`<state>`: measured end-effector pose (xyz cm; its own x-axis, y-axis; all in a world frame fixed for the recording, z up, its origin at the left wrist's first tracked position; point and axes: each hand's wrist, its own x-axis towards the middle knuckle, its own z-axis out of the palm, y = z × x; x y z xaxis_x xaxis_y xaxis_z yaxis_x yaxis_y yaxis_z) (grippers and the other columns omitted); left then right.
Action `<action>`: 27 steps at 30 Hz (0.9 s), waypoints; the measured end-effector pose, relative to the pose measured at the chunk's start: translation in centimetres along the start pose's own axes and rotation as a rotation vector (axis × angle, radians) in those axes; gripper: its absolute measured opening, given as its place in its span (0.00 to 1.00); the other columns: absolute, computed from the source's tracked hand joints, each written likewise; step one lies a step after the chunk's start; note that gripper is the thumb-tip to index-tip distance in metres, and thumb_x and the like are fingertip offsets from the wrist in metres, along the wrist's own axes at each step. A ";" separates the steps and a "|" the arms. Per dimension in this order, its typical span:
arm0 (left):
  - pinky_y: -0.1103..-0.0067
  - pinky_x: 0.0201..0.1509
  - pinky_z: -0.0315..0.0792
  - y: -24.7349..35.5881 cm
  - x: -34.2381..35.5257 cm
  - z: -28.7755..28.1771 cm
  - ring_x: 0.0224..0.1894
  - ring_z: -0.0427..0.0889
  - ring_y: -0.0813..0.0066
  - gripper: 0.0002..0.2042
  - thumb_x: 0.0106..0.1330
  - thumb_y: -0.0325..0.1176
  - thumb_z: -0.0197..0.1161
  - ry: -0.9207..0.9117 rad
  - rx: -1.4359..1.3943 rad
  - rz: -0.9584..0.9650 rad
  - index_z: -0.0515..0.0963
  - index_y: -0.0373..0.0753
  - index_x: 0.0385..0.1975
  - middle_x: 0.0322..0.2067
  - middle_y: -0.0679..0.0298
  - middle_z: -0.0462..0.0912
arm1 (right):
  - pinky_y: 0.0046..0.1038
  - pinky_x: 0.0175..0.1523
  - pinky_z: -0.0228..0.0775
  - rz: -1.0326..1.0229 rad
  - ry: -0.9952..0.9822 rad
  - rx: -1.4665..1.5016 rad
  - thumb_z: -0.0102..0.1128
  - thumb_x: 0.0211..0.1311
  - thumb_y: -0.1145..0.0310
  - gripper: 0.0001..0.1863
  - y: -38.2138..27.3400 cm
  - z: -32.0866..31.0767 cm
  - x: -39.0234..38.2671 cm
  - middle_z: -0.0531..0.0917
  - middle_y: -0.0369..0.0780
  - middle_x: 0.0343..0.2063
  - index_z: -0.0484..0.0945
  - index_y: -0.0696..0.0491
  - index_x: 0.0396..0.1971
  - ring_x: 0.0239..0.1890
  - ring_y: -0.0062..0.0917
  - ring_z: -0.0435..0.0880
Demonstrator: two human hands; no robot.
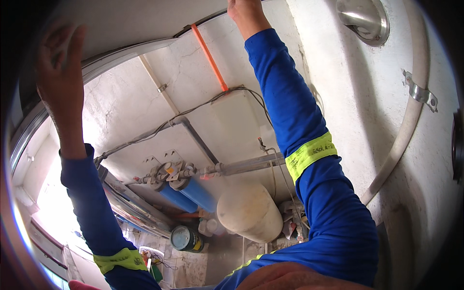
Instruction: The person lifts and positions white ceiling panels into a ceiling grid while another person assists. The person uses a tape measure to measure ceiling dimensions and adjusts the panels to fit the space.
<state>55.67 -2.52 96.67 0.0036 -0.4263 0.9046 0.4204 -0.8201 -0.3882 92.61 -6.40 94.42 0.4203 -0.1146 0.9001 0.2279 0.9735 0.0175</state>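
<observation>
Both sleeves (309,121) blue, long, snug to wrist. Hi-vis yellow band (309,154) past each elbow. Left hand (60,67), right hand (246,14): no gloves.

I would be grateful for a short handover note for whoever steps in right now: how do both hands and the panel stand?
Left hand: raised overhead, open palm flat against the underside of the pale panel; no closed grip.
Right hand: raised at the panel's far edge at the top of the picture; its fingers are cut off, so the grip cannot be judged.
Panel: overhead, its curved metal edge by the left hand, an orange pipe on the wall beside it.
Below: two blue filter housings, a cream tank.
Done: both hands are on the panel. Left: whether it is fixed cannot be told.
</observation>
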 end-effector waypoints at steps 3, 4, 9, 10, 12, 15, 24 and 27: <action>0.67 0.65 0.74 -0.3 0.0 -0.1 0.60 0.82 0.67 0.25 0.70 0.44 0.71 -0.012 0.059 0.070 0.75 0.41 0.63 0.57 0.59 0.83 | 0.40 0.70 0.71 -0.025 0.056 0.039 0.51 0.79 0.49 0.37 0.2 -0.3 -0.2 0.32 0.51 0.79 0.48 0.38 0.81 0.80 0.36 0.51; 0.67 0.66 0.75 -0.3 -0.2 0.0 0.60 0.82 0.66 0.25 0.69 0.46 0.72 -0.006 -0.004 0.037 0.76 0.42 0.61 0.56 0.60 0.83 | 0.40 0.70 0.71 -0.012 0.033 0.068 0.52 0.79 0.50 0.36 0.4 -0.6 -0.5 0.31 0.51 0.79 0.50 0.37 0.80 0.80 0.37 0.52; 0.67 0.65 0.77 0.0 -1.1 1.0 0.59 0.83 0.64 0.24 0.67 0.48 0.72 0.024 -0.167 0.057 0.78 0.44 0.59 0.56 0.58 0.83 | 0.40 0.69 0.73 -0.291 -0.120 -0.357 0.60 0.74 0.51 0.45 1.1 -2.1 -1.5 0.35 0.51 0.79 0.44 0.42 0.81 0.78 0.38 0.57; 0.68 0.65 0.78 0.0 -1.0 1.0 0.58 0.83 0.65 0.24 0.68 0.47 0.72 0.022 -0.157 0.033 0.78 0.43 0.58 0.55 0.59 0.83 | 0.40 0.69 0.73 -0.326 -0.143 -0.384 0.62 0.73 0.50 0.49 1.0 -2.0 -1.6 0.38 0.51 0.79 0.40 0.45 0.81 0.78 0.38 0.58; 0.69 0.63 0.78 -0.1 -0.6 1.1 0.57 0.84 0.66 0.22 0.68 0.45 0.72 0.019 -0.096 0.046 0.79 0.43 0.58 0.53 0.59 0.84 | 0.40 0.70 0.71 -0.196 -0.119 -0.087 0.68 0.68 0.49 0.58 0.7 -1.3 -0.8 0.46 0.52 0.78 0.32 0.49 0.80 0.78 0.38 0.59; 0.71 0.62 0.79 -0.5 -0.5 1.1 0.55 0.85 0.68 0.20 0.69 0.42 0.72 0.019 -0.132 0.016 0.80 0.41 0.56 0.51 0.60 0.86 | 0.42 0.71 0.69 -0.039 0.049 0.214 0.73 0.63 0.46 0.69 -0.3 -0.2 -0.5 0.56 0.52 0.76 0.22 0.54 0.78 0.77 0.38 0.61; 0.70 0.64 0.77 -1.4 -3.5 3.4 0.54 0.86 0.68 0.17 0.70 0.43 0.70 0.037 -0.311 -0.055 0.82 0.40 0.53 0.49 0.60 0.87 | 0.45 0.70 0.68 0.102 0.230 0.075 0.70 0.63 0.43 0.67 -1.3 0.2 -2.3 0.57 0.45 0.77 0.24 0.50 0.79 0.78 0.35 0.57; 0.73 0.64 0.75 -2.0 -2.6 3.9 0.54 0.85 0.70 0.17 0.71 0.39 0.70 -0.005 -0.359 -0.060 0.81 0.38 0.53 0.48 0.60 0.87 | 0.48 0.69 0.69 0.228 0.243 0.025 0.67 0.64 0.41 0.65 -1.2 0.1 -1.6 0.54 0.41 0.78 0.24 0.46 0.80 0.79 0.37 0.54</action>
<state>58.37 1.70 95.75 -0.0066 -0.3725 0.9280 0.0748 -0.9256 -0.3710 91.54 -7.33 93.01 0.6560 0.0658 0.7519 0.0832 0.9838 -0.1586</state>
